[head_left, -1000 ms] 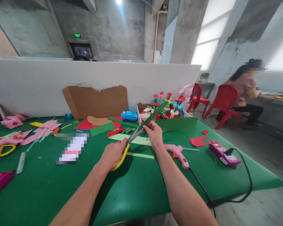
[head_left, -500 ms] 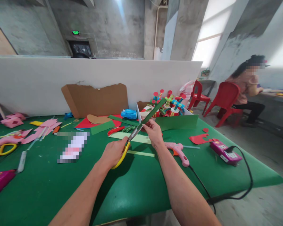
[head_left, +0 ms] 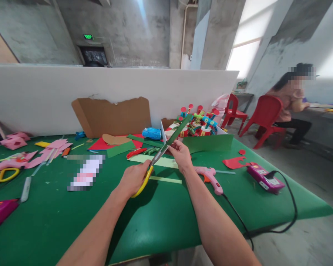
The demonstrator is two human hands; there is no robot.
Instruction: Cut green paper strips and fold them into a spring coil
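Head view: the left hand (head_left: 135, 180) is closed round the yellow handles of the scissors (head_left: 158, 156), whose blades point up and away, meeting the lower end of a dark green strip (head_left: 180, 129). The right hand (head_left: 180, 155) pinches that strip between thumb and fingers, just beside the blades. The strip is held above the worktop (head_left: 155, 225), slanting up to the right, its far end in front of the colourful spring figures (head_left: 207, 129). Beneath the hands lie a wide pale green sheet (head_left: 152, 161) and a narrow pale green strip (head_left: 168, 180). A pink glue gun (head_left: 209, 177) rests just beside the right forearm; farther right are a red paper scrap (head_left: 233, 163) and a purple power strip (head_left: 262, 178)
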